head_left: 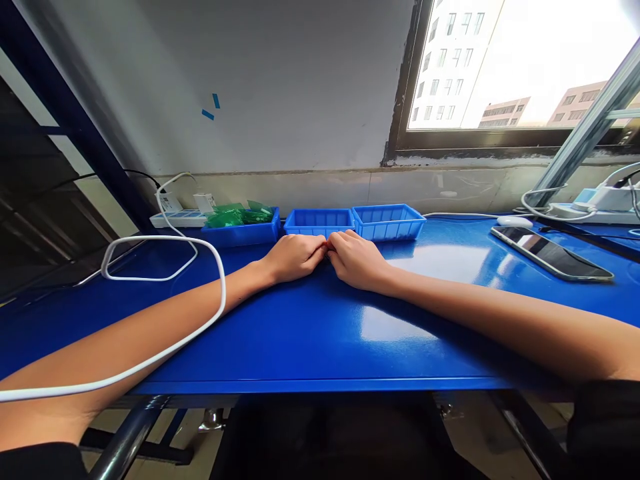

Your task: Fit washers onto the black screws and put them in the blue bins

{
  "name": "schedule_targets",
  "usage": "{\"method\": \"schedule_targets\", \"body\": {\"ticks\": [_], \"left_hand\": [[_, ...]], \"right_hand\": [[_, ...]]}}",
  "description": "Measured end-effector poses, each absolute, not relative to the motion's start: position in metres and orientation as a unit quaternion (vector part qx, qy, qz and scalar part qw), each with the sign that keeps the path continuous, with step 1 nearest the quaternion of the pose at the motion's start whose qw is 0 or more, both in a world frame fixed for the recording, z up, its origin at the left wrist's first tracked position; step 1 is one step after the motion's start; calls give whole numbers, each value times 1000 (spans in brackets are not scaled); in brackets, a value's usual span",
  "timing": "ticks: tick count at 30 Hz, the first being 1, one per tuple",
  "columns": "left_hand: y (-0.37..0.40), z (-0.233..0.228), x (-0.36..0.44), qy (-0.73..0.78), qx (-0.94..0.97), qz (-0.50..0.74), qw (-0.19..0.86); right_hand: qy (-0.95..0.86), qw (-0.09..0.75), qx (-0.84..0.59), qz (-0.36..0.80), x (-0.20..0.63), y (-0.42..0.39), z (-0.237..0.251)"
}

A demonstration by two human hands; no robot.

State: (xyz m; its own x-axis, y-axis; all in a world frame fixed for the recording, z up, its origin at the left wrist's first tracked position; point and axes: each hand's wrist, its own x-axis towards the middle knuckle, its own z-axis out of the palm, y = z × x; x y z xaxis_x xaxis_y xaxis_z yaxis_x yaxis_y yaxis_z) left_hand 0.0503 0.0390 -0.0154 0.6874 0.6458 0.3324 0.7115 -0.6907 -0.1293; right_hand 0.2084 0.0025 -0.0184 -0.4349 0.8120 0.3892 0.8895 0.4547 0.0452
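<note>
My left hand [299,257] and my right hand [359,260] meet over the middle of the blue table, fingers curled and tips together. Both are closed. A small reddish spot shows where the fingertips meet, but whether it is an object or skin I cannot tell. Just behind the hands stand two blue plastic bins, a middle bin [320,219] and a right bin [389,222]. My left hand partly covers the front of the middle one. To their left, another blue bin [243,233] holds crumpled green plastic bags [240,215].
A white cable [223,280] loops across my left forearm. At the right lie a phone [553,253] and a white rounded object [515,222]. Power strips with plugs stand at the back left [180,219] and back right [595,203]. The table's front edge [320,385] runs below my arms.
</note>
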Motion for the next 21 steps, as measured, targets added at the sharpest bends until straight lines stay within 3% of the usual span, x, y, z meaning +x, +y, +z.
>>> {"method": "schedule_targets", "body": {"ticks": [21], "left_hand": [[41, -16, 49, -357, -916, -140, 117]], "right_hand": [[-840, 166, -504, -113, 210, 5, -20]]}}
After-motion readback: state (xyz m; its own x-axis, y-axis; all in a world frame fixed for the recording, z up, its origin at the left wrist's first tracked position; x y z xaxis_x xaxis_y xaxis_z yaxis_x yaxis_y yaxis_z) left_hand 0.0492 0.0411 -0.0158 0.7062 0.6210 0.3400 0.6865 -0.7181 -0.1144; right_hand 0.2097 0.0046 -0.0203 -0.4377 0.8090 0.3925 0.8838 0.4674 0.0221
